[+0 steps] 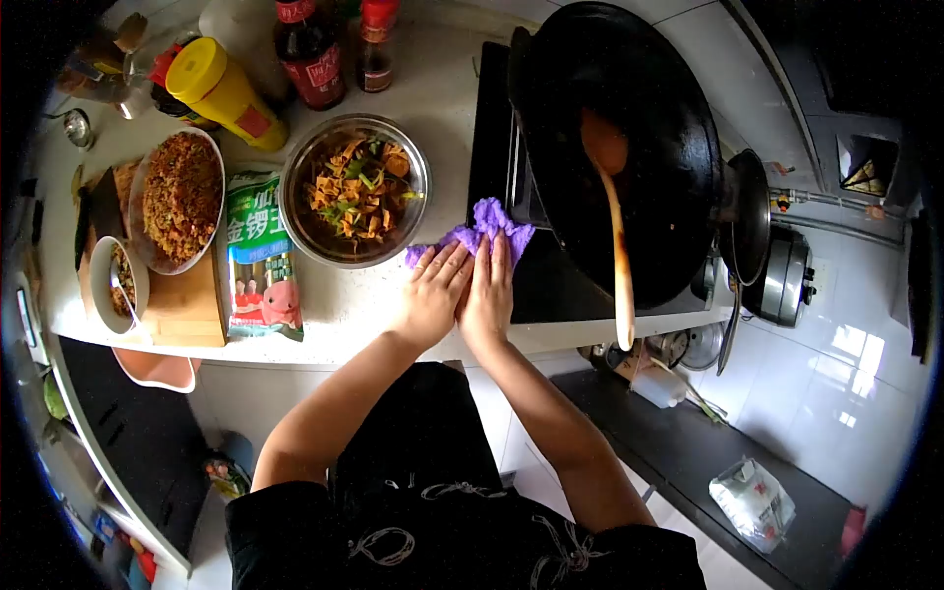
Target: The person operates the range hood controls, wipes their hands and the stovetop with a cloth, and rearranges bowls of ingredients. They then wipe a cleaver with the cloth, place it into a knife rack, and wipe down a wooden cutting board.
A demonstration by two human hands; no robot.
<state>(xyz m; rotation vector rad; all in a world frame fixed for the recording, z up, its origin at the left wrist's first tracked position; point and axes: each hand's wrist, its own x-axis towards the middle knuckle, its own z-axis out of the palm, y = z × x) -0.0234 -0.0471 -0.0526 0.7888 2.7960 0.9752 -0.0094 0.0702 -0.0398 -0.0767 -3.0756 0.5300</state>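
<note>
Both hands press side by side on a crumpled purple cloth [492,218] at the left edge of the black stove. My left hand [433,293] lies flat over the cloth's left part, its fingers stretched forward. Touching it, my right hand [487,295] rests with extended fingers on the cloth's middle. Just left of the cloth stands a steel bowl [289,211] of chopped food. To the right, a large black wok [659,197] sits on the stove, with a wooden-handled spatula [619,256] leaning inside and its handle over the rim.
Left on the counter [339,320] are a green packet [264,261], an oval dish of minced food [182,202], a small white bowl [103,285] and a cutting board [192,310]. Bottles, including a yellow one [221,88], stand behind. A small pan [749,221] hangs right of the wok.
</note>
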